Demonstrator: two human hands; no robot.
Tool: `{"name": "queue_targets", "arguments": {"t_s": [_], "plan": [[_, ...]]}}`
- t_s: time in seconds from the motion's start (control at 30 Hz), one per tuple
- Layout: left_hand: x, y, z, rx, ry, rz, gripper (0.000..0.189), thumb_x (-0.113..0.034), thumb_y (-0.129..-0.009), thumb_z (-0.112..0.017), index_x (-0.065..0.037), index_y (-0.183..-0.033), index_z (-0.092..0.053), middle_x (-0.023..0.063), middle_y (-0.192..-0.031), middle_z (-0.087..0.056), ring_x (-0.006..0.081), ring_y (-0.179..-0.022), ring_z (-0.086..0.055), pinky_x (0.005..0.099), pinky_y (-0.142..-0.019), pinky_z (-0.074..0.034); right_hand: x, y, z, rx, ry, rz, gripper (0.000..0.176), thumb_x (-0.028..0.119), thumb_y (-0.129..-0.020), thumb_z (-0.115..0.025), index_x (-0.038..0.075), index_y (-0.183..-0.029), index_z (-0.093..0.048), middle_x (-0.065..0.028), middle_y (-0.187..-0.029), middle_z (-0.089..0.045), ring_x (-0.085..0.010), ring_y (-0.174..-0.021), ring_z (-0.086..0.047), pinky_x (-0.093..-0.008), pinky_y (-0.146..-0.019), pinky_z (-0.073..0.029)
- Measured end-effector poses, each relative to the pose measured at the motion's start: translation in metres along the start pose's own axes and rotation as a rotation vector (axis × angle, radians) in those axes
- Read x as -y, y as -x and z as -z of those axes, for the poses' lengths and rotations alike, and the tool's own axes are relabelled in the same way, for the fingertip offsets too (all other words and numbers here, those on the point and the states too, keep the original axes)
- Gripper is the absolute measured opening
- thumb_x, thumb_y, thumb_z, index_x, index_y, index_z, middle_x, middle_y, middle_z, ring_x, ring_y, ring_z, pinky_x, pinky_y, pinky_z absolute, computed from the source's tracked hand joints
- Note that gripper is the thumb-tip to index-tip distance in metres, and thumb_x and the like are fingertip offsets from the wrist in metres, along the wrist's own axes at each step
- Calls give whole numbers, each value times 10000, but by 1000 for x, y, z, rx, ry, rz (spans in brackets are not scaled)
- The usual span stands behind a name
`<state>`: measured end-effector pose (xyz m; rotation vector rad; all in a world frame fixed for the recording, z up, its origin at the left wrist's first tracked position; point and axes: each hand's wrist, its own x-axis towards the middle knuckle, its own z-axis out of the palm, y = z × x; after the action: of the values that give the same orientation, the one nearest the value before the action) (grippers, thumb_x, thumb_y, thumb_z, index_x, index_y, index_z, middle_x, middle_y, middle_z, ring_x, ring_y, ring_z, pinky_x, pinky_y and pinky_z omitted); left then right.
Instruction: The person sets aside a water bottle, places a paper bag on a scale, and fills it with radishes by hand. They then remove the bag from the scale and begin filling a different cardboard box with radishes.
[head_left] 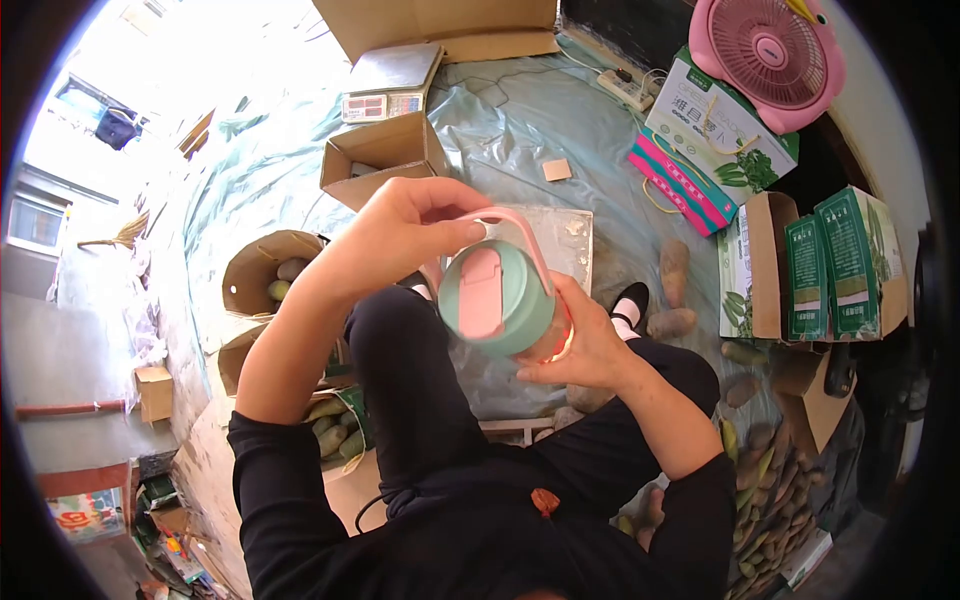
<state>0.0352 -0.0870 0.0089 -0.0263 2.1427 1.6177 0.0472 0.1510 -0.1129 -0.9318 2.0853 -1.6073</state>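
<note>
Mint-lidded tumbler (519, 298) between left grip (418, 215) and right grip (592, 338).
Left pinches pink handle (535, 250), right wraps body (548, 338); pink flip tab (481, 290) flat. Carton (418, 145) rim just beyond left grip, open plastic sheet (497, 128) beyond both.

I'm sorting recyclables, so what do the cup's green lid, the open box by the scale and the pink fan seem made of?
Green lid: likely matte plastic, given its even colour and soft shading. Open box: apparently matte cardboard, brown with flat panels. Pink fan: probably smooth plastic, judging by its rounded, moulded shape.
</note>
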Motion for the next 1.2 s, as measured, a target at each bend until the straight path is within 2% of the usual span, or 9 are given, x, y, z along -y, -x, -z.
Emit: {"name": "queue_targets", "arguments": {"t_s": [0.1,0.23,0.33,0.53,0.7,0.87,0.93,1.1,1.2], "plan": [[1,7,1,-167,-180,-323,229,-154,-822,-634,21,-970,-623,61,-826,-609,131,-754,-567,268,-683,-456,-7,-14,-5,-23,-42,-42,907,255,-554,-829,75,-1296,-340,-160,-1206,-500,-286,-1116,-514,-369,-925,-417],[-17,5,16,-277,-502,-385,226,-158,-808,-637,10,-960,-628,89,-825,-601,165,-755,-563,283,-691,-451,-11,-34,-11,-103,-45,-98,898,223,-632,-794,58,-1349,-280,-182,-1265,-471,-293,-1152,-494,-373,-943,-408],[-13,-10,44,-427,-570,-395,178,-72,-809,-623,15,-964,-625,21,-849,-590,96,-800,-560,258,-692,-447,-12,-34,-7,-107,54,-219,893,204,-673,-766,75,-1385,-242,-187,-1274,-466,-298,-1158,-488,-380,-941,-409],[3,-53,124,-764,-707,-309,248,-135,-802,-619,23,-994,-624,70,-909,-606,153,-816,-573,277,-736,-454,-11,-29,-4,-68,46,-262,767,190,-720,-734,79,-1359,-326,-168,-1214,-518,-284,-1129,-510,-373,-886,-434],[55,-113,183,-946,-851,-215,303,-213,-799,-600,-11,-1023,-631,149,-978,-616,287,-871,-600,359,-792,-461,-12,-36,-3,-65,41,-277,739,189,-733,-724,70,-1351,-336,-171,-1178,-534,-286,-1087,-536,-360,-888,-437],[135,-176,223,-1003,-852,-71,310,-270,-802,-597,-69,-1034,-642,185,-1022,-614,337,-945,-592,389,-814,-456,-19,-40,-6,-60,74,-211,712,181,-746,-713,54,-1341,-343,-187,-1149,-536,-308,-1064,-536,-373,-908,-432],[180,-205,236,-1031,-841,-79,276,-258,-786,-619,-73,-987,-663,164,-920,-657,325,-875,-626,390,-780,-476,-14,-42,-5,-12,86,-223,707,188,-748,-713,48,-1335,-345,-185,-1150,-537,-313,-1071,-528,-380,-916,-424],[240,-247,221,-945,-738,95,301,-185,-707,-706,-69,-982,-668,156,-906,-667,289,-861,-642,365,-768,-489,-11,-48,-3,34,84,-258,685,214,-762,-696,62,-1332,-349,-159,-1151,-544,-314,-1088,-507,-396,-934,-384],[272,-264,212,-877,-678,125,279,-182,-717,-693,-78,-975,-672,163,-926,-661,323,-891,-631,397,-798,-487,-9,-52,-1,65,109,-277,679,212,-761,-694,69,-1331,-354,-146,-1157,-545,-315,-1069,-513,-396,-924,-386]]}}
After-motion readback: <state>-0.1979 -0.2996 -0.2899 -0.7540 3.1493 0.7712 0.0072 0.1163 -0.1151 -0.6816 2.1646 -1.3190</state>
